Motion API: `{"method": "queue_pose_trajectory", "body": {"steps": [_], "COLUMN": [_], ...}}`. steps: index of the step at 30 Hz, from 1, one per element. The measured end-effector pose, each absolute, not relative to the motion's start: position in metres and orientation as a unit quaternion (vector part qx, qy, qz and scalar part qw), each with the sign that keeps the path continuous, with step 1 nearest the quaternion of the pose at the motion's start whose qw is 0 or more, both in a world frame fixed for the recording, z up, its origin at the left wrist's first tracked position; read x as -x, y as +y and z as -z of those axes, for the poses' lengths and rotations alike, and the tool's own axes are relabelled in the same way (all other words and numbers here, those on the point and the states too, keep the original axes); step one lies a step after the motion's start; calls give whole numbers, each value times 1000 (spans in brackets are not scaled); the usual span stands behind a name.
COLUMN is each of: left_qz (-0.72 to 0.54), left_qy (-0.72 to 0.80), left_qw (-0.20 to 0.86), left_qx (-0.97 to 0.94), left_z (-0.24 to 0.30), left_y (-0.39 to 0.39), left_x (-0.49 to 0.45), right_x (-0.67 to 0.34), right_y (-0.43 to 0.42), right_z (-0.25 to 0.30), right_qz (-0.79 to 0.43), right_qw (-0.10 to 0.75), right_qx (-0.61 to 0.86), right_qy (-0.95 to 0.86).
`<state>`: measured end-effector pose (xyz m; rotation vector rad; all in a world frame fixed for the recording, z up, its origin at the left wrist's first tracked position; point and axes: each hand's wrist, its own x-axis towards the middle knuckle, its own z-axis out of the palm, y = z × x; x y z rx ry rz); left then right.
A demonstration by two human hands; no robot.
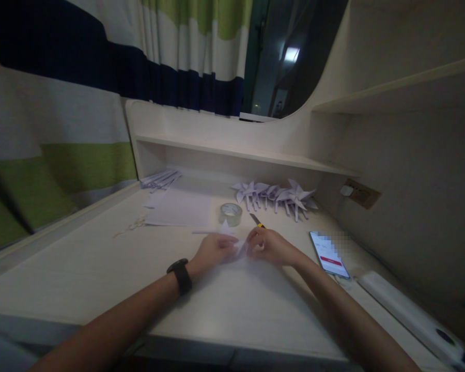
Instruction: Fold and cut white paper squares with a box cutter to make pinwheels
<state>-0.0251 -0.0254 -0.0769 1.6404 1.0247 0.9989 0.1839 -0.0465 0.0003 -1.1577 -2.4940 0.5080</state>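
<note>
My left hand (219, 248), with a dark watch at its wrist, pinches a folded piece of white paper (240, 249) from the left. From the right my right hand (267, 245) has its thumb and fingers closed on the same paper, which is slightly blurred. One pointed white paper tip (225, 227) sticks up behind the left fingers. A thin white paper stick (199, 232) lies just beyond the left hand. Close behind the hands are a roll of clear tape (231, 213) and a utility knife (257, 221) with its blade out.
Several white paper pinwheels (294, 199) lie at the back right. White paper sheets (182, 204) and a bundle of paper sticks (160, 179) are at the back left. A lit phone (329, 254) and a long white bar-shaped object (406, 315) lie right. A shelf (232, 150) overhangs the desk's back.
</note>
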Motion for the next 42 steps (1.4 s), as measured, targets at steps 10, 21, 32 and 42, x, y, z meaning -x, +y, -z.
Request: {"method": "queue_pose_trajectory", "body": {"steps": [10, 21, 32, 42], "left_qz": [-408, -404, -394, -396], "left_qy": [424, 418, 414, 420], "left_qw": [536, 546, 416, 392], "left_qx": [-605, -603, -708, -716], "left_z": [77, 77, 81, 80], "left_y": [-25, -29, -28, -29], "left_x": [22, 22, 24, 24], "right_x": [-177, -175, -176, -175], "right_y": [-35, -55, -54, -52], "right_z": [-4, 6, 24, 28], "right_qz": [-273, -173, -235, -265], "right_qw": [95, 155, 246, 280], "right_qx": [359, 397, 416, 417], "right_qy": [-887, -888, -843, -823]}}
